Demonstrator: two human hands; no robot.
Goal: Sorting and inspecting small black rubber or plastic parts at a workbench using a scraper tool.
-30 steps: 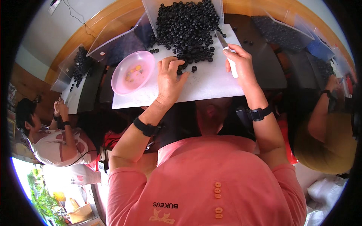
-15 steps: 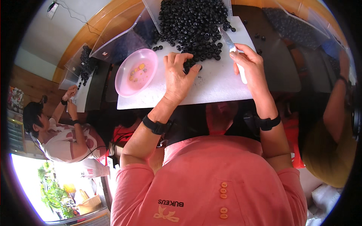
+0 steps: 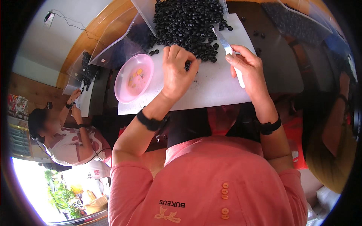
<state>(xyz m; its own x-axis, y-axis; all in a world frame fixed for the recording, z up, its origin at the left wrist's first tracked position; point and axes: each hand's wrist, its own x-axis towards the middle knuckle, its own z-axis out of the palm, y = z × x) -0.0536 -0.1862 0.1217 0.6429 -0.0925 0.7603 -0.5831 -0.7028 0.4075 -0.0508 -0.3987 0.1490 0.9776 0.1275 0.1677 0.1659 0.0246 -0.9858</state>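
My right hand (image 3: 247, 64) grips a knife (image 3: 238, 75) by its white handle, its blade slanting up toward a heap of small black ring-like parts (image 3: 188, 28). At the near edge of the heap is my left hand (image 3: 177, 71), fingers curled and thumb tip against the index finger. A few black parts show in the gap between that thumb and finger; what the fingertips pinch is too small to make out. A white board (image 3: 222, 92) lies under both hands. Left of my left hand stands a pink bowl (image 3: 121, 77) with several small yellowish pieces in it.
A clear plastic bin (image 3: 145, 19) stands behind the heap, with another clear panel (image 3: 117, 47) left of it. Loose black parts lie on the dark table (image 3: 271, 56) at right. One co-worker (image 3: 71, 139) sits at left, another person's arm (image 3: 335, 116) shows at right.
My left thumb and index finger have come together from a wider gap. The knife stays in my right hand. The whole view has shifted slightly.
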